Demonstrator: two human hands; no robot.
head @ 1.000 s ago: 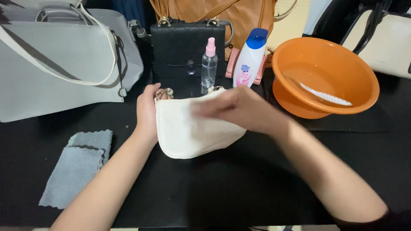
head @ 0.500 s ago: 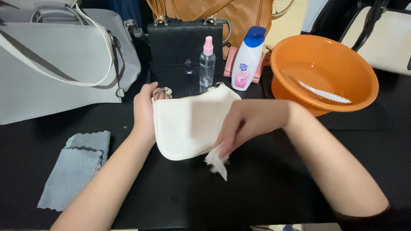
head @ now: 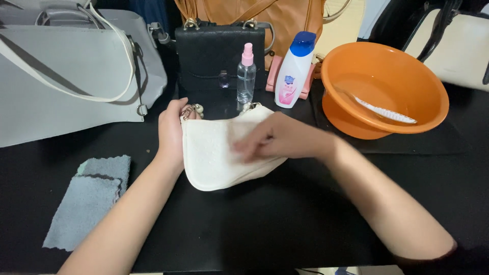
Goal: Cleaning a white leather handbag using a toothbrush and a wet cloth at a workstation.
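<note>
Black table (head: 265, 229) fills most of the view, matte, evenly lit from above, no hard shadows. A darker mat (head: 448, 145) lies on its right side. A pale strip of wall or panel (head: 341, 25) shows at top centre behind the table's far edge. A thin light strip of floor (head: 326, 271) shows below the near edge.

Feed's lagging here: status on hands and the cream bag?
Left hand grips the cream bag at its left edge. Right hand lies blurred on the bag's face; grip unclear. Spray bottle stands just behind, not in the way.
</note>
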